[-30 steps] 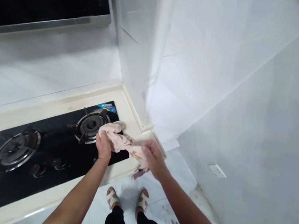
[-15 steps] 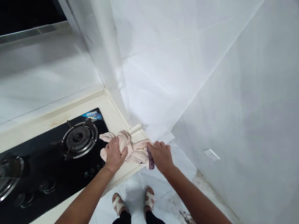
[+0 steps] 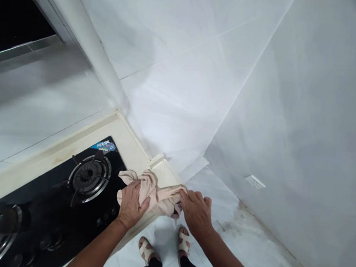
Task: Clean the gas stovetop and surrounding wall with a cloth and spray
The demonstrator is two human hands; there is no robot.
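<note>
We have the pink cloth [image 3: 148, 185] on the counter [image 3: 167, 174] (a cream one) right of the black stove [image 3: 49, 211] — our right hand [image 3: 196, 212] pinches its right end, while our left hand [image 3: 132, 205] covers its bunched left part — how tightly, we cannot tell.

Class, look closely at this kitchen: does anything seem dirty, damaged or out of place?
Yes, two marks. A faint brownish stain sits on the pale countertop behind the cooktop, and brownish grime lines the floor where it meets the right-hand wall. Both look odd against the otherwise pale surfaces.
</note>
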